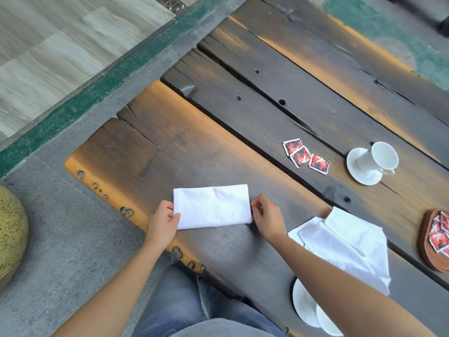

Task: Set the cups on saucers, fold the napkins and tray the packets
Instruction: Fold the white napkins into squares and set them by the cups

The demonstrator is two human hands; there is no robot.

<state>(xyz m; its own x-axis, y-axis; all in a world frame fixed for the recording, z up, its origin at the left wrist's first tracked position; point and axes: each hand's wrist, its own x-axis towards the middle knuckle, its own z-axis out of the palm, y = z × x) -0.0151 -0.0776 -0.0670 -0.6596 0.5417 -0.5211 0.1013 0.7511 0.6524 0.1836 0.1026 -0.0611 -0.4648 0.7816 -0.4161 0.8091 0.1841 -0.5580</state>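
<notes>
Left hand [163,221]: pinched the left edge of the folded napkin [212,206], thumb on top.
Right hand [266,217]: fingertips curled in, nipping the right edge.
Napkin: flat on the wooden table [170,147], centre frame, between both hands.
Packets [305,156]: three loose, right of centre, near the cup [377,156] on its saucer [359,176].

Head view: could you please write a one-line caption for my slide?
Left hand and right hand hold the ends of a folded napkin on the plank table; packets lie loose.
</notes>
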